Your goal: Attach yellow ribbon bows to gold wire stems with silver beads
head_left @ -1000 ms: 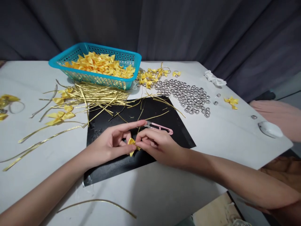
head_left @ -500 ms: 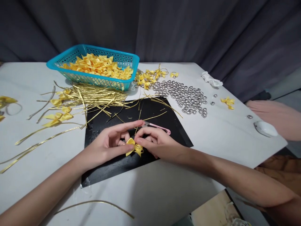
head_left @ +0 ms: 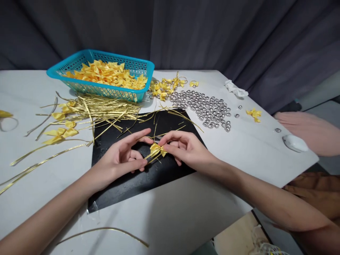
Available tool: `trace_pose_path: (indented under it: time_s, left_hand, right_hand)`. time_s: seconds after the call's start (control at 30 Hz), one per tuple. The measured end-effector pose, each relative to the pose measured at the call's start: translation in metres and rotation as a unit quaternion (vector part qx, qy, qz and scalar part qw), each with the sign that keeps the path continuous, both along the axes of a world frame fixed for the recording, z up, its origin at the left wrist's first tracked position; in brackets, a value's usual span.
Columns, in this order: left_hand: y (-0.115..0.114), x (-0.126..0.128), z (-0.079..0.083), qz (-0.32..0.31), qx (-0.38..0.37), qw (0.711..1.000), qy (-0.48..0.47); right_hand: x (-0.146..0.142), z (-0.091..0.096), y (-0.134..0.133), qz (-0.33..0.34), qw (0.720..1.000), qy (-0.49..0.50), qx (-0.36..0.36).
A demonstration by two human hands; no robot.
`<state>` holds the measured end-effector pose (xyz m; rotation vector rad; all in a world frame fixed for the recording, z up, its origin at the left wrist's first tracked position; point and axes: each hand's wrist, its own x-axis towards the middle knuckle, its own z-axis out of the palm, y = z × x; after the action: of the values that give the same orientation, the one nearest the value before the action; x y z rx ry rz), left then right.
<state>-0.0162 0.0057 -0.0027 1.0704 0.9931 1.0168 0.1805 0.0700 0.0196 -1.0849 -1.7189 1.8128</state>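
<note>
A yellow ribbon bow is pinched between the thumb and forefinger of my right hand, above a black mat. From the bow a gold twist tie runs down and left to the thumb of my left hand. The left thumb and curled fingers close on the tie's end, while the left forefinger stretches out above the bow. Behind the hands lies a pair of small scissors, mostly hidden by the right fingers.
A blue basket of yellow bows stands at the back left, with a pile of gold twist ties before it. Silver beads spread right of the black mat. A white computer mouse rests near the right edge. Another person's hand shows below.
The bow has moved up and slightly right, into my right fingers. My left thumb has left the bow and moved down-left to the tie. The scissors are more covered now.
</note>
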Motion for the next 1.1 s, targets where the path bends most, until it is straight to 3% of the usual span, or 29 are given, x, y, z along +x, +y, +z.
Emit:
trace_pose_path:
  time_s: [0.43,0.67,0.93,1.1]
  left_hand:
    - [0.001,0.002,0.005,0.009,-0.019,0.999,0.043]
    - [0.003,0.014,0.013,0.028,-0.038,0.992,0.115]
    - [0.004,0.018,0.019,0.034,-0.065,0.990,0.118]
    - [0.004,0.015,0.017,0.034,-0.063,0.992,0.108]
  right_hand:
    - [0.004,0.002,0.007,-0.041,0.999,0.020,0.018]
    - [0.003,0.005,0.000,0.045,0.999,0.002,0.011]
    - [0.003,0.002,-0.004,0.062,0.998,-0.003,0.003]
    - [0.002,0.003,-0.009,-0.005,0.999,-0.033,0.024]
